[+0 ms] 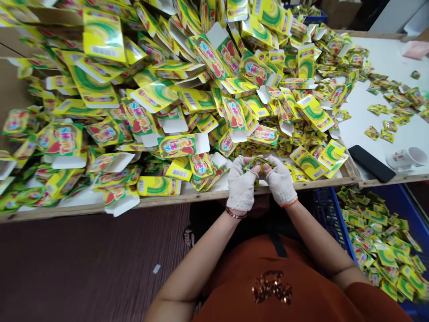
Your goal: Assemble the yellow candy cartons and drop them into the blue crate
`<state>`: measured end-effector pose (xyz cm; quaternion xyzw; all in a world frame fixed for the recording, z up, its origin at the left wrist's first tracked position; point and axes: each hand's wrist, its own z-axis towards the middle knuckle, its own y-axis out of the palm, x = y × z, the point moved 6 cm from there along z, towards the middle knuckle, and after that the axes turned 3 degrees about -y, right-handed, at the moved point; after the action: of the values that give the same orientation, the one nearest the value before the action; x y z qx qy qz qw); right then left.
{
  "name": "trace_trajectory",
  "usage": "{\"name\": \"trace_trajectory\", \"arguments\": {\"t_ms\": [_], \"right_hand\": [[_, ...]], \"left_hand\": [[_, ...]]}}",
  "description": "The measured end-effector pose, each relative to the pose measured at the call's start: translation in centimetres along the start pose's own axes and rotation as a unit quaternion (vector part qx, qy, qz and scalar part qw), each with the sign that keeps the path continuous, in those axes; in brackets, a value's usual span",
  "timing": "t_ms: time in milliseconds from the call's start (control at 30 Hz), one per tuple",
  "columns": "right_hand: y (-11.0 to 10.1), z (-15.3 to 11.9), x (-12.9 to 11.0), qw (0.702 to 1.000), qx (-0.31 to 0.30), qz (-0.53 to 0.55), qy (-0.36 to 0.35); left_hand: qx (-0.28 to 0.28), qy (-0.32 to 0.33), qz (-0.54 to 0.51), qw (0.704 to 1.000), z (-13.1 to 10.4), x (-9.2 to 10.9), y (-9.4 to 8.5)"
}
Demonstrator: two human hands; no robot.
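In fingerless-tipped white gloves, my left hand [241, 185] and my right hand [280, 181] meet just above the table's front edge. Both are closed on small yellow-green candy packets [257, 163], with thumbs on the near side; how many packets are there I cannot tell. Behind my hands lies a spread of loose candy packets [254, 150]. Yellow and green printed cartons [177, 145] are heaped beyond and to the left, many with white end flaps standing open. Two cartons [310, 162] rest close to my right hand.
A wooden rim [187, 198] runs along the table front. To the right are a black phone [371, 163], a white cup [406, 157] on its side and scattered packets [387, 130]. Below them stands a blue crate [346, 232] full of filled-looking cartons [385, 255].
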<state>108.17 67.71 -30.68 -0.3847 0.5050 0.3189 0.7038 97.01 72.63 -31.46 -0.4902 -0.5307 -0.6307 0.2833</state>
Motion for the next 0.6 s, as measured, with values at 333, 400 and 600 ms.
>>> {"name": "trace_trajectory", "arguments": {"t_ms": [333,400,600], "right_hand": [[-2.2,0.4,1.5,0.993,0.059,0.040,0.091],[-2.4,0.5,1.4,0.995,0.050,0.042,0.082],[-1.7,0.2,0.7,0.996,0.031,0.035,0.081]], "left_hand": [[0.005,0.310,0.606,0.733,2.2,11.2,-5.6],[0.012,0.275,0.723,0.634,4.1,12.9,-7.9],[0.000,0.241,0.801,0.549,5.9,14.5,-10.1]]}}
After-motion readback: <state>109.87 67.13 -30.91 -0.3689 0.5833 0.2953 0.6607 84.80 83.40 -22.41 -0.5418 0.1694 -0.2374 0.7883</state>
